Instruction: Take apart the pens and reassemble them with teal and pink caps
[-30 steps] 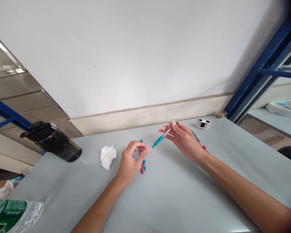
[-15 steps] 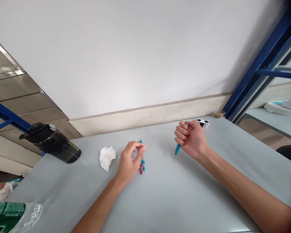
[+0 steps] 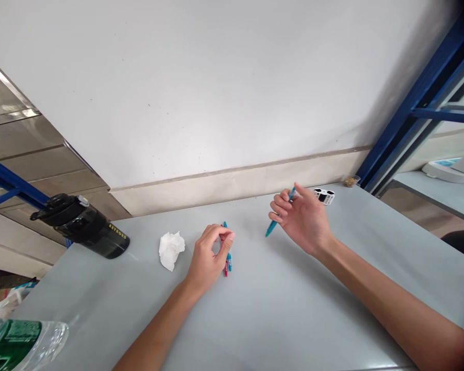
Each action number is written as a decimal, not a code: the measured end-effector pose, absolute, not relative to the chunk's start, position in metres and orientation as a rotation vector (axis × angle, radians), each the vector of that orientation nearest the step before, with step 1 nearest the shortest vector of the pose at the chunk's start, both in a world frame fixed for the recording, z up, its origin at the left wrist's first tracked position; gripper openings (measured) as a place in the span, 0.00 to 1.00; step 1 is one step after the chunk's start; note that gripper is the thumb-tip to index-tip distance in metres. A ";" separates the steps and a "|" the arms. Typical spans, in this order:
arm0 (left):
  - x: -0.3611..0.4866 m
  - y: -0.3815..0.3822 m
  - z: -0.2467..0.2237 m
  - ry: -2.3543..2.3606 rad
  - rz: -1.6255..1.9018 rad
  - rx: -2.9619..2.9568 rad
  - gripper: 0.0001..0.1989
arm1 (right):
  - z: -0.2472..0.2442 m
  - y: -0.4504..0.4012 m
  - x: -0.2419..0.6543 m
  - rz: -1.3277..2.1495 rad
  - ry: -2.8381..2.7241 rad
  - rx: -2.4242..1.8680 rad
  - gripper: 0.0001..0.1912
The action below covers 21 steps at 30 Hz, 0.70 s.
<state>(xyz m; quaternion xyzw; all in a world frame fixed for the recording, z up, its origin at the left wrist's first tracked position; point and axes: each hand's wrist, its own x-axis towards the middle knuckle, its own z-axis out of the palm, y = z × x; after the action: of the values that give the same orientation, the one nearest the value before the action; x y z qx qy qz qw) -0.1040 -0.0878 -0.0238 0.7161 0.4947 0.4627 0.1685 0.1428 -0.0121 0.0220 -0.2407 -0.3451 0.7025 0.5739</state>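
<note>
My right hand (image 3: 303,214) holds a teal pen (image 3: 271,227) slantwise between its fingers, palm turned up, above the grey table (image 3: 263,309). My left hand (image 3: 211,255) is at the middle of the table, thumb and index fingertips pressed together; whether anything small is between them is hidden. Just beside and partly behind its fingertips lie a blue pen (image 3: 229,263) and a red pen (image 3: 226,270), side by side on the table. A crumpled white tissue (image 3: 171,250) lies left of my left hand.
A black bottle (image 3: 88,226) leans at the left, with a green-labelled clear bottle (image 3: 21,342) at the lower left. Behind my right hand are a black-and-white object (image 3: 325,196) and a small clear cup (image 3: 351,181). A wall and blue frame bars (image 3: 406,111) border the table.
My right hand has loosened and opened its fingers somewhat, and the teal pen has swung to a flatter slant, its lower tip moving left and up. My left hand has barely moved.
</note>
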 end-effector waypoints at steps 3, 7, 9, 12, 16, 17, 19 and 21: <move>-0.104 -0.087 -0.023 1.408 1.312 2.038 0.08 | 0.017 -0.012 0.136 1.454 -1.074 -0.615 0.22; -0.104 -0.085 -0.025 1.429 1.300 2.039 0.08 | 0.002 -0.012 0.134 1.087 -1.475 -0.763 0.24; -0.105 -0.084 -0.026 1.463 1.291 2.035 0.09 | -0.003 -0.015 0.135 0.942 -1.745 -0.767 0.21; -0.107 -0.083 -0.027 1.536 1.282 2.013 0.10 | -0.008 -0.024 0.133 0.772 -2.089 -0.659 0.14; -0.110 -0.082 -0.026 1.568 1.283 2.012 0.11 | -0.014 -0.035 0.127 0.753 -2.368 -0.564 0.13; -0.110 -0.082 -0.026 1.564 1.286 2.017 0.11 | -0.015 -0.037 0.126 0.758 -2.405 -0.542 0.17; -0.109 -0.081 -0.026 1.560 1.291 2.015 0.11 | -0.015 -0.039 0.125 0.758 -2.439 -0.509 0.23; -0.109 -0.081 -0.027 1.559 1.298 1.996 0.11 | -0.015 -0.040 0.126 0.755 -2.414 -0.522 0.25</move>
<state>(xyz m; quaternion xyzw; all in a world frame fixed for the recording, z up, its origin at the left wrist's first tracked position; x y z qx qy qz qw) -0.1091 -0.0814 -0.0265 0.6939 0.5417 0.4510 0.1473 0.1258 -0.0398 -0.0146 -0.1942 -0.8984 0.2809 0.2762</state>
